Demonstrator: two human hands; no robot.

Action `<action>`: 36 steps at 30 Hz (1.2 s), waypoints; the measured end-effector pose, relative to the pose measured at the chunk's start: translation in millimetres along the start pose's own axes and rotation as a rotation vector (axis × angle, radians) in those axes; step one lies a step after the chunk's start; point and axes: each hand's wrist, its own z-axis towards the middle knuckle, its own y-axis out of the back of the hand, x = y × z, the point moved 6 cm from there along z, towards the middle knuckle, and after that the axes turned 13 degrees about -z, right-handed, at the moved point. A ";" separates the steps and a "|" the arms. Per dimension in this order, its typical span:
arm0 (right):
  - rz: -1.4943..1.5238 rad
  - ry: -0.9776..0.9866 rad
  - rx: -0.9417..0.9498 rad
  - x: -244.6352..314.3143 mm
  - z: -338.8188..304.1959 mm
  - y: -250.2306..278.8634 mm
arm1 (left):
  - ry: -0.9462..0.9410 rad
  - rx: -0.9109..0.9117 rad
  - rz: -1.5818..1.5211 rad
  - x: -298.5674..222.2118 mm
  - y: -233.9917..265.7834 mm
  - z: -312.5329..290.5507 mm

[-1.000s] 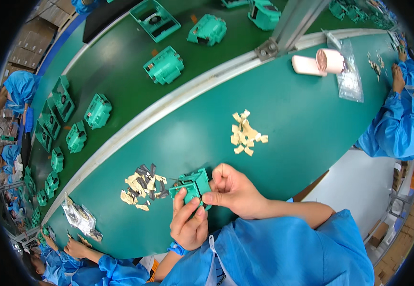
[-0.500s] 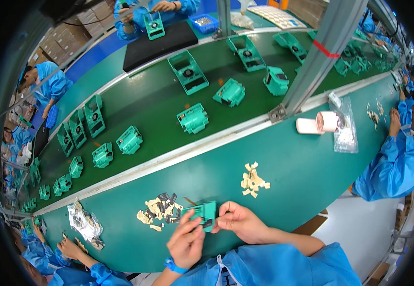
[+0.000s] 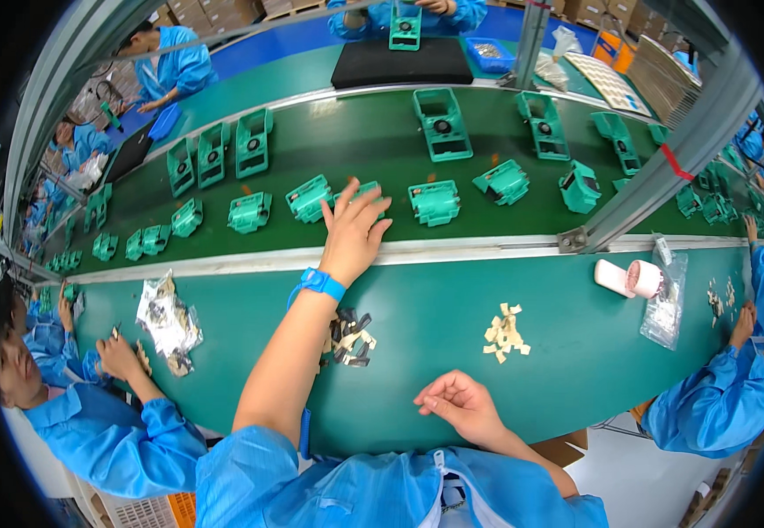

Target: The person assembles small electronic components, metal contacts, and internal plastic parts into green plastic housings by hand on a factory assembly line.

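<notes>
Housing point(image 3: 382, 211), small, green and boxy, lies on the dark green conveyor belt point(image 3: 364, 137) under the left hand point(image 3: 353, 236), partly hidden by it in the head view. I read that hand's fingers as spread apart over the part; I cannot tell whether the fingertips press on it. The right hand point(image 3: 463, 407) is well away, over the near tabletop point(image 3: 417, 299), loosely curled, and I can't make out whether thumb and forefinger meet.

For this bit of handling, I would keep the fingers wide and level, bear on the moulded walls, and lift clear without nudging the neighbouring housing point(image 3: 307, 199) just to the left. I would also keep fingertips off any thin orange tab point(image 3: 431, 179) like the one on a housing farther right; it looks flexible and easy to bend.

The housings look like rigid, satin plastic with ribbed, stepped sides. Behind them, the longer open shell point(image 3: 442, 126) carries a round black insert. A pale metal rail point(image 3: 470, 253) edges the belt, so I would keep the wrist above it. Nearer, the mixed pile point(image 3: 360, 343) of black and cream strips looks thin and light, as do the cream pieces point(image 3: 507, 334); a dragging sleeve could scatter them.
</notes>
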 end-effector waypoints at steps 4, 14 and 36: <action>-0.051 0.007 -0.028 -0.5 4.2 5.6 | 0.051 -0.078 -0.116 -19.0 47.2 -20.1; -0.649 0.054 -0.038 21.4 15.6 -0.9 | 0.184 0.191 -0.136 -56.2 39.7 -108.9; 0.278 1.148 0.391 245.0 -6.0 -32.5 | 0.316 0.341 -0.272 -65.9 36.5 -116.6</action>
